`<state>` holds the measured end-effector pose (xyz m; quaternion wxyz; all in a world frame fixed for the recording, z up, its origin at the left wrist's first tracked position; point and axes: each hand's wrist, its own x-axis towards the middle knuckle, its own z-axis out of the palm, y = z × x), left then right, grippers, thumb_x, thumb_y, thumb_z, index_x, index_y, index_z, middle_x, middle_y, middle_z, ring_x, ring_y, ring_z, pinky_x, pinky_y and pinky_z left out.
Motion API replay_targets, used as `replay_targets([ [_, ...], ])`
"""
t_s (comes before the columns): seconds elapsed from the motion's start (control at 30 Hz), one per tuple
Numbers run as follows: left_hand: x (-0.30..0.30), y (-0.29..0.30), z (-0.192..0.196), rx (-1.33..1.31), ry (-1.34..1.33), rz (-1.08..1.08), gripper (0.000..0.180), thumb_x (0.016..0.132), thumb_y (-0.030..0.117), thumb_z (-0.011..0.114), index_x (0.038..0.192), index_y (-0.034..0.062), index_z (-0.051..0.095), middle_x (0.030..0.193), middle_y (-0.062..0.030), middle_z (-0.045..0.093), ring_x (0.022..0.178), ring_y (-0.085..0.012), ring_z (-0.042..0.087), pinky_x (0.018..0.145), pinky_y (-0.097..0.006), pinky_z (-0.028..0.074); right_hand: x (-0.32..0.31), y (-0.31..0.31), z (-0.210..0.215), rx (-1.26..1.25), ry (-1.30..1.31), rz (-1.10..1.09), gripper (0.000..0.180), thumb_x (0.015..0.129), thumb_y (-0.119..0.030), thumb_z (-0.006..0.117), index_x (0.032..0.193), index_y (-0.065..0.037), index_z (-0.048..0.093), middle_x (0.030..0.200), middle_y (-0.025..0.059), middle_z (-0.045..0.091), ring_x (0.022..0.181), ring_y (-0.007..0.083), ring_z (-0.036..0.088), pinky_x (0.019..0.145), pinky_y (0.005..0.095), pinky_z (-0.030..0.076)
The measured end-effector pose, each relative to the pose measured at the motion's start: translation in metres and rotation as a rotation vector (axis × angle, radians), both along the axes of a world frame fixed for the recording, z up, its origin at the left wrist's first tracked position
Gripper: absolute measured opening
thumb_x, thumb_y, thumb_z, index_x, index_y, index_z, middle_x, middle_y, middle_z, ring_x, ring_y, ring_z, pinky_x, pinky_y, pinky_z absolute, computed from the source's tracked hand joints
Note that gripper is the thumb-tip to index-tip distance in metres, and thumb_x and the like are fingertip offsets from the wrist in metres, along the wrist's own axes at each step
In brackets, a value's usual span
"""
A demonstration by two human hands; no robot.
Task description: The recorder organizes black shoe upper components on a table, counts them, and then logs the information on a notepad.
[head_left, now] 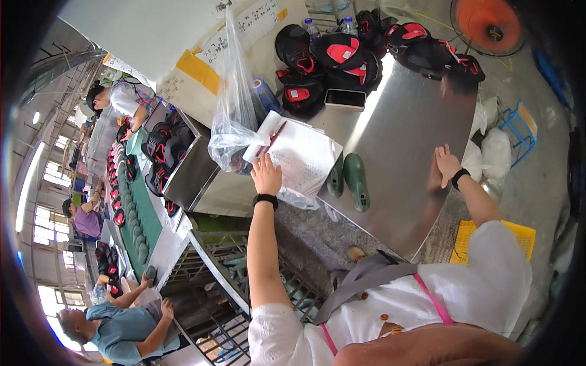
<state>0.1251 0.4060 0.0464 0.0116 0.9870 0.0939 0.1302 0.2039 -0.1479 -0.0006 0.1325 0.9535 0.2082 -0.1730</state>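
My left hand (267,175) lies with fingers spread at the near left edge of a stack of written paper sheets (311,158). Just beyond its fingertips are a red pen (276,134), lying on the paper, and a clear plastic bag (235,79). My right hand (447,165), fingers apart, rests at the right edge of the shiny metal table (406,171) and holds nothing. Between my hands, beside the papers, lie two green shoe lasts (356,183), (335,177). Farther back sit a phone (345,99) and several black and red shoes (340,52).
At left, a green conveyor (148,210) carries shoes and lasts, with co-workers (125,329) along it. A barred metal rack (229,317) stands below my left arm. On the right are a yellow crate (494,241), white bags (495,152), a blue stool (520,131) and an orange fan (488,27).
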Motion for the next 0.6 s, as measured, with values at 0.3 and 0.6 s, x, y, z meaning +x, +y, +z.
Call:
replay_targets([
  [0.3,0.048,0.029,-0.025,0.003,-0.021,0.025,0.031,0.072,0.023,0.060,0.099,0.0071,0.056,0.100,-0.0096,0.053,0.097,-0.0303,0.047,0.081,-0.043,0.037,0.008,0.017,0.014,0.040,0.056,-0.178,0.103,0.046,-0.027,0.082,0.128,0.005,0.029,0.122,0.0221,0.035,0.122,0.0412,0.030,0.090,0.0362,0.043],
  [0.6,0.052,0.049,-0.003,0.149,-0.062,-0.278,0.033,0.073,0.025,0.060,0.100,0.0054,0.056,0.102,-0.0117,0.052,0.097,-0.0307,0.048,0.077,-0.041,0.041,0.080,0.273,0.083,0.845,-0.176,0.487,0.037,0.075,-0.017,0.057,0.112,-0.018,0.054,0.093,0.0095,0.056,0.086,0.0292,0.057,0.071,0.0401,0.047],
])
